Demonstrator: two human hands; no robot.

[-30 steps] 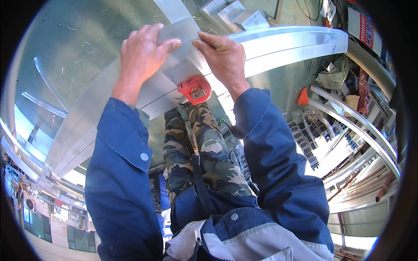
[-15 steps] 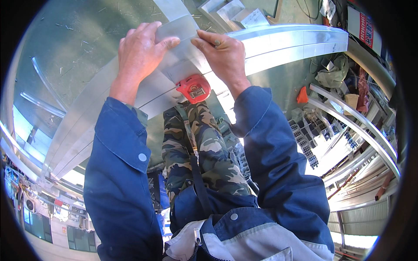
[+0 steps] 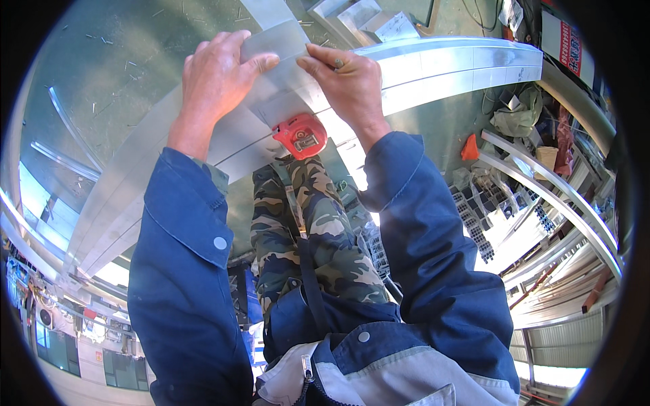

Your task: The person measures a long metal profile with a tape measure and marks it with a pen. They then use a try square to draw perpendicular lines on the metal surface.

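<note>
A long silver metal profile [image 3: 433, 68] lies crosswise in front of me. A flat grey metal piece [image 3: 274, 42] rests across it. My left hand [image 3: 218, 81] grips this piece at its left side, thumb on top and fingers curled over the far edge. My right hand [image 3: 352, 82] is closed in a pinch at the piece's right edge. A small round end, like that of a pencil [image 3: 339, 63], shows between its fingers; the rest is hidden. Close to me on the profile sits a red tape measure [image 3: 301, 137], touched by neither hand.
Several metal offcuts [image 3: 359, 20] lie beyond the profile. Thin metal strips [image 3: 64, 162] are on the green floor [image 3: 145, 47] at the left. On the right are an orange object [image 3: 470, 147], curved metal lengths [image 3: 562, 196] and stacked profiles [image 3: 474, 223].
Both hands keep nearly the same place and grip. My left hand and forearm have shifted very slightly left.
</note>
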